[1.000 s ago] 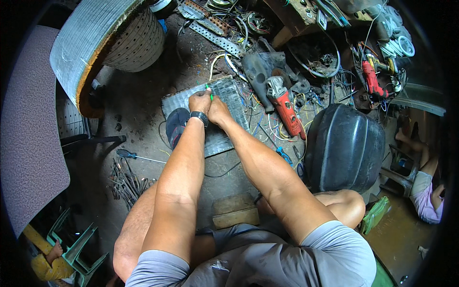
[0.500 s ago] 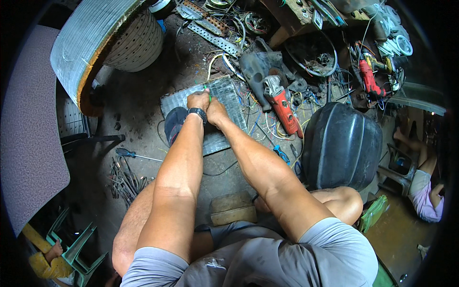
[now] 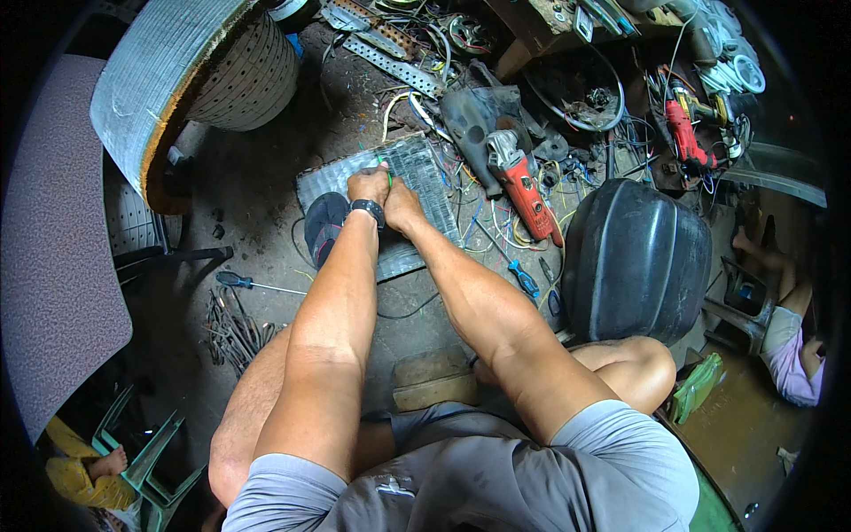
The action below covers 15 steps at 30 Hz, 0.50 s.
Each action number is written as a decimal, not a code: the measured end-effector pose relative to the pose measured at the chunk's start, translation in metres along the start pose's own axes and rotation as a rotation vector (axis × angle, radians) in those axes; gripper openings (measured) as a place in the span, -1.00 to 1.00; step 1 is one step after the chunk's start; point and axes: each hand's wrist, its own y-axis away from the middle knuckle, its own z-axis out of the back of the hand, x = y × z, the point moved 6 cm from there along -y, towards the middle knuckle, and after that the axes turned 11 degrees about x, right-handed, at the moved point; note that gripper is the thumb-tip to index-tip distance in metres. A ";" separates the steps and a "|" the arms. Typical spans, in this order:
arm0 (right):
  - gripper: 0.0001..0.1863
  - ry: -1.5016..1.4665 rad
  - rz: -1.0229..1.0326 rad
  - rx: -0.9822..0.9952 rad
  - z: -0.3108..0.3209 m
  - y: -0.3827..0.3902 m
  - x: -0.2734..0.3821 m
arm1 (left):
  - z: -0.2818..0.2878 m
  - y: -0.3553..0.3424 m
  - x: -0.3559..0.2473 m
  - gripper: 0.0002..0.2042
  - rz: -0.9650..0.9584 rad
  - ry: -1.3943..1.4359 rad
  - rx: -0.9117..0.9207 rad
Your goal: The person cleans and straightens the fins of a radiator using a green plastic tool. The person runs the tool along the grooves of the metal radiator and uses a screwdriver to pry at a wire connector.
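Both my hands meet over a flat, ribbed grey panel (image 3: 421, 160) on the floor. My left hand (image 3: 367, 185), with a dark watch on its wrist, is closed. Right beside it, touching or nearly so, my right hand (image 3: 403, 209) is curled with its fingers mostly hidden. A thin green wire-like strand (image 3: 389, 178) shows between the two hands. What else is in their grip I cannot make out. A dark shoe (image 3: 327, 222) on my foot presses on the panel's left part, next to my left wrist.
A red angle grinder (image 3: 530, 200) lies right of the panel among loose wires. Blue-handled screwdrivers lie at left (image 3: 235, 280) and right (image 3: 523, 278). A black plastic casing (image 3: 636, 262) stands at right, a wooden block (image 3: 434, 379) in front of me. People sit at both edges.
The hands stay together over the panel with hardly any movement. The whole view has shifted slightly.
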 end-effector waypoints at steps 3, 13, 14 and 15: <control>-0.57 0.036 -0.031 0.045 -0.003 0.012 -0.008 | -0.004 0.012 0.007 -0.67 -0.033 -0.008 -0.004; -0.51 0.044 -0.006 0.058 -0.012 0.020 -0.003 | 0.009 0.012 0.019 -0.63 0.016 -0.003 -0.018; -0.51 0.043 -0.008 0.054 -0.011 0.019 -0.007 | 0.004 0.015 0.016 -0.62 0.015 -0.007 -0.021; -0.51 0.043 -0.009 0.050 -0.009 0.019 -0.011 | 0.000 0.020 0.013 -0.62 0.017 -0.004 -0.013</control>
